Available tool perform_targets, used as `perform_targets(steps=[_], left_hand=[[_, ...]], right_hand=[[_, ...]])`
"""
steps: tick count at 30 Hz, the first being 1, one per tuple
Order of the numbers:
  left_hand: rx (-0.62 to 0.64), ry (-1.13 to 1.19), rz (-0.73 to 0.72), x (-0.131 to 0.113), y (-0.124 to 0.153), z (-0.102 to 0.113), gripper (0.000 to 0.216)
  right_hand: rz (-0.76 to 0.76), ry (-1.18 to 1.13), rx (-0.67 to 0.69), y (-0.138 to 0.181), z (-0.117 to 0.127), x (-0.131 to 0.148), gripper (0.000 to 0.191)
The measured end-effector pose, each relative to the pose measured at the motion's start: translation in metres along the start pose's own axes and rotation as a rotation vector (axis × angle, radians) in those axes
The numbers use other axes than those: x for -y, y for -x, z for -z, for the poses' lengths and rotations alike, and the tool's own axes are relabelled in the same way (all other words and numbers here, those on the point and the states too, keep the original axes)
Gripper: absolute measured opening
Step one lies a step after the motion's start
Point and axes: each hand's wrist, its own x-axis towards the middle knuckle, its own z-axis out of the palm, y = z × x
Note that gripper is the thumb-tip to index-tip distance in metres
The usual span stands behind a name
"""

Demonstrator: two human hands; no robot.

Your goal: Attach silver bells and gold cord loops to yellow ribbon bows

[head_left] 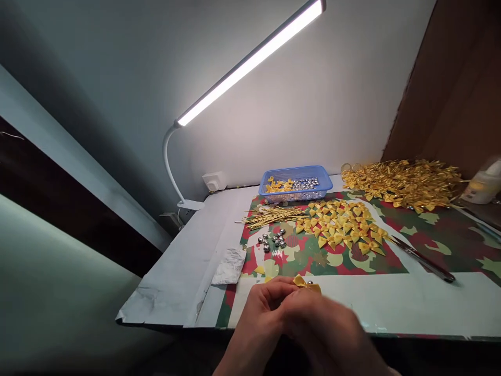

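My two hands meet at the table's front edge. A yellow ribbon bow [300, 281] shows just above my fingers, with a small silver bell [310, 282] at it. My left hand [263, 312] is closed, its curled fingers reaching to the bow's left side. Closed in front of it, my right hand [326, 316] covers the lower part of the bow and is slightly blurred. The fingertips and the exact grip are hidden. Beyond the hands lie loose silver bells [278, 240], a bundle of gold twist ties [274, 215] and many yellow bows [340, 224].
A blue basket [296, 197] holds bows and bells at the back. Tweezers [425, 258] lie at the right, below a heap of gold tied bows [403, 183]. A white bottle [483, 185] stands far right, crumpled paper [230, 266] lies left, and a lit lamp [250, 62] hangs above.
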Motion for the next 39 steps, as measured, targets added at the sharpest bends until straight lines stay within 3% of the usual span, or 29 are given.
perform_targets(steps=[2,7,17,21,31,35,39], left_hand=[[0.006,-0.024,-0.018,-0.003,0.006,-0.002,0.017],[0.054,0.062,0.046,-0.002,0.013,-0.004,0.020],[-0.010,0.190,0.054,0.009,0.008,0.000,0.022],[-0.036,0.256,0.081,0.006,0.008,-0.001,0.024],[-0.039,0.170,0.000,0.012,0.007,-0.003,0.028],[-0.039,0.252,0.037,0.011,0.008,-0.002,0.026],[-0.004,0.215,0.036,0.010,0.007,-0.004,0.023]], right_hand=[[0.023,0.057,-0.025,0.001,0.008,-0.014,0.017],[0.089,0.461,-0.087,0.013,0.018,-0.038,0.021],[0.180,0.707,-0.129,0.010,0.009,-0.035,0.028],[0.163,0.722,-0.146,0.012,0.005,-0.037,0.035],[0.195,0.720,-0.133,0.006,0.006,-0.036,0.029],[0.189,0.684,-0.150,0.007,0.007,-0.037,0.033],[0.184,0.626,-0.135,0.008,0.005,-0.039,0.025]])
